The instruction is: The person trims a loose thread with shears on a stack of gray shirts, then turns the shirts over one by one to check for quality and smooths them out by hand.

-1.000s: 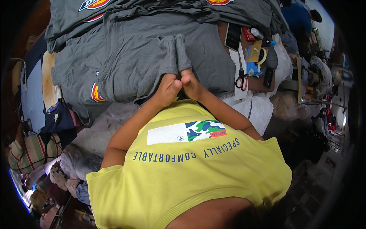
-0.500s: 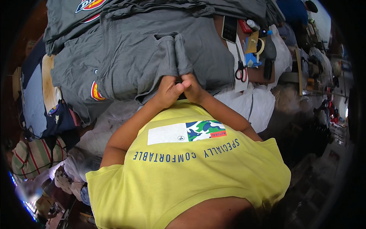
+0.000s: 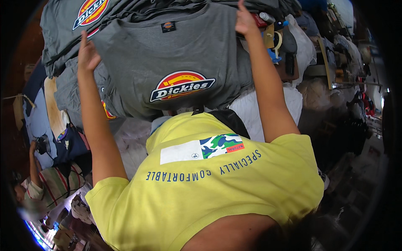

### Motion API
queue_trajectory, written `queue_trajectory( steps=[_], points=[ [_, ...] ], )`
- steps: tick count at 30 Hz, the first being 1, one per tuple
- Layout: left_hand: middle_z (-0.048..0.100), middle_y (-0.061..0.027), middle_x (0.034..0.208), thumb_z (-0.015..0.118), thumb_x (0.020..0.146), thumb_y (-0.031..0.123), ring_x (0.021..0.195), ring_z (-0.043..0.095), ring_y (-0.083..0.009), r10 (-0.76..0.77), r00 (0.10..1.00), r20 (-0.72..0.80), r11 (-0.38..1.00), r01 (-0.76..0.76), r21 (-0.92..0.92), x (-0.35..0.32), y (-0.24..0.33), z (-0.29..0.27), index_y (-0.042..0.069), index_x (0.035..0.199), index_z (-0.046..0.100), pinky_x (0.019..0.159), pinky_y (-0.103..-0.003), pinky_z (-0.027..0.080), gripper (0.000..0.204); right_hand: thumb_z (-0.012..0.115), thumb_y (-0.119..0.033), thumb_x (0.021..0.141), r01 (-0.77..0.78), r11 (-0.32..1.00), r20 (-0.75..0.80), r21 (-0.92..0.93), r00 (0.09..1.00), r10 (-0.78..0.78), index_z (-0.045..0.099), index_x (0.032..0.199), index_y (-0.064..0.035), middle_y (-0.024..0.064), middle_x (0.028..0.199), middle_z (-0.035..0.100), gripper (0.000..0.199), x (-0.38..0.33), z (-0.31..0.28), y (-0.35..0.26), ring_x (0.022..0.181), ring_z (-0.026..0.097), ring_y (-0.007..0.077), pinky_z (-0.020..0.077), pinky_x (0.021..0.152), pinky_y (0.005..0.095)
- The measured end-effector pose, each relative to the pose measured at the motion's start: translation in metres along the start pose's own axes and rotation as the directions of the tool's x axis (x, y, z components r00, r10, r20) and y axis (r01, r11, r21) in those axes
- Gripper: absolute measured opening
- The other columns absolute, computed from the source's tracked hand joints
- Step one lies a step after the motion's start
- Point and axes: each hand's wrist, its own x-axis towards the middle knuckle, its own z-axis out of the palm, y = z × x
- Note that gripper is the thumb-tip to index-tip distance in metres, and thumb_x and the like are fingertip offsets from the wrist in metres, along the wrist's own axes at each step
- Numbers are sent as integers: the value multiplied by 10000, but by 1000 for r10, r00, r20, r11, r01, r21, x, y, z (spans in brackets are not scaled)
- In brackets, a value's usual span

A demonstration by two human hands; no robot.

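A grey T-shirt (image 3: 176,52) is spread out in front of me, its neckline with a small dark label at the far side. A red, yellow and dark blue print sits on its chest. My left hand (image 3: 88,55) is closed on its left shoulder edge, thumb pointing up and the other fingers partly hidden. My right hand (image 3: 246,21) grips the opposite shoulder, farther away, near a red box. The lower part of the shirt hangs toward my body. More grey shirts (image 3: 63,46) lie heaped behind and to the left.
At the right edge of the work surface lie a red box (image 3: 260,21), a white bottle (image 3: 266,17), a tape roll (image 3: 278,41) and a black object (image 3: 289,63). White plastic (image 3: 268,109) lies beneath. At lower left, a person in a striped top (image 3: 54,182) has a hand on a dark object.
Both hands have moved apart and away from me, from close together at the sleeve to the two shoulders. The shirt now lies opened out with its print showing, covering the phone and scissors.
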Motion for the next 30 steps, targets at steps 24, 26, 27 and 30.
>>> queue_trajectory(
  steps=[24, 26, 27, 30],
  points=[
    [632, -132, 816, 597, 769, 159, 730, 623, -198, 229, 842, 488, -349, -397, 849, 167, -123, 170, 57, 961, 621, 671, -285, 467, 218, 394, -712, 736, -212, 528, -372, -822, 903, -217, 574, 784, 28, 63, 752, 524, 763, -94, 48, 103, 762, 494, 181, 401, 700, 325],
    [632, -108, 759, 604, 762, 156, 665, 613, -160, 267, 829, 491, -355, -389, 850, 167, -111, 170, 90, 954, 632, 635, -260, 460, 205, 375, -735, 724, -368, 358, -369, -858, 927, 68, 520, 628, -18, 35, 628, 484, 738, -120, 32, 112, 622, 452, 148, 383, 591, 302],
    [629, -82, 738, 607, 760, 158, 644, 594, -114, 291, 842, 454, -316, -364, 876, 164, -107, 170, 106, 964, 634, 613, -242, 449, 212, 383, -726, 730, -363, 311, -363, -878, 930, 58, 464, 555, -52, 20, 566, 443, 701, -139, 37, 118, 558, 419, 135, 362, 540, 295],
    [638, -35, 749, 586, 781, 149, 679, 577, -59, 408, 849, 336, -158, -297, 942, 163, -102, 162, 111, 977, 636, 625, -206, 443, 206, 502, -622, 737, -422, 116, -410, -899, 905, 113, 552, 655, 11, 154, 606, 518, 641, -189, 30, 143, 561, 513, 272, 403, 557, 358]
  ],
)
